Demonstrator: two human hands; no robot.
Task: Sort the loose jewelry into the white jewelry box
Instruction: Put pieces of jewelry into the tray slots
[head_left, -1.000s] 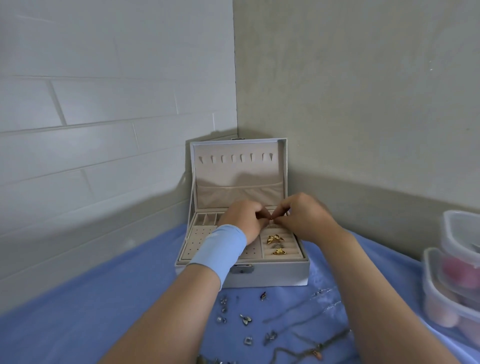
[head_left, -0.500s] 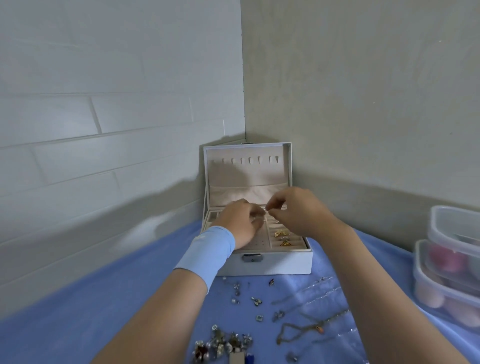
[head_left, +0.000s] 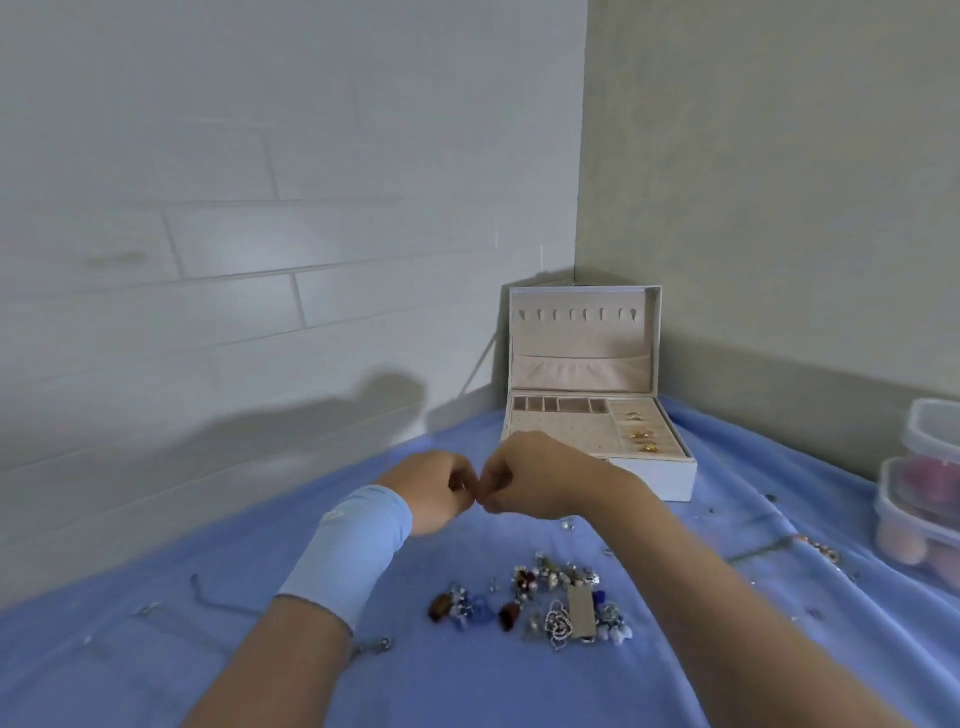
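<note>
The white jewelry box (head_left: 652, 480) stands open in the corner, its lid upright. Several gold rings (head_left: 641, 437) sit in its right compartment; the hole panel and small slots on the left hold nothing I can see. My left hand (head_left: 439, 491), with a light blue wristband, and my right hand (head_left: 537, 480) meet fingertip to fingertip above the cloth, just in front of the box's left corner. Both have curled fingers pinching something tiny between them, too small to make out. A pile of loose jewelry (head_left: 550, 603) lies below my hands.
A blue cloth (head_left: 156, 665) covers the table. Thin chains (head_left: 769, 545) lie at the right, another chain (head_left: 208, 603) at the left. Stacked clear plastic containers (head_left: 924, 499) stand at the right edge. Walls close off the back and the left.
Both hands have drawn back from over the box's tray toward me, still joined at the fingertips. My view has pulled back and swung left, so the jewelry pile now shows.
</note>
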